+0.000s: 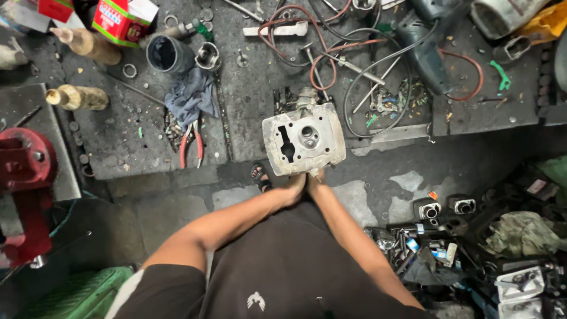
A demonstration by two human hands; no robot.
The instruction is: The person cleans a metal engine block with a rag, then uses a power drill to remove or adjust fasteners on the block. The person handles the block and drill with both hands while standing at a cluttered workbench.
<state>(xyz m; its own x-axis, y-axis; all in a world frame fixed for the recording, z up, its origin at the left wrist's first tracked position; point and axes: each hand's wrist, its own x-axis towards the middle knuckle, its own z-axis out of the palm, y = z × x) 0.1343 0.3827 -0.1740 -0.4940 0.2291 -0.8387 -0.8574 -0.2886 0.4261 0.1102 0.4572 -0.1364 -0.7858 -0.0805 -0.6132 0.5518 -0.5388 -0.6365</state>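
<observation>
I hold a grey metal engine cylinder head (303, 139) out in front of me, its flat face up, at the near edge of a dark workbench (147, 142). My left hand (293, 186) and my right hand (314, 179) meet under its near edge and grip it from below. Both forearms reach forward from my dark shirt. The fingers are mostly hidden under the part.
Red-handled pliers (191, 145) and a blue rag (192, 97) lie on the bench to the left. A black cup (168, 54), cables (331, 53) and a power drill (428, 47) sit behind. A red vise (23, 177) stands far left. Engine parts (472, 236) pile up on the floor at right.
</observation>
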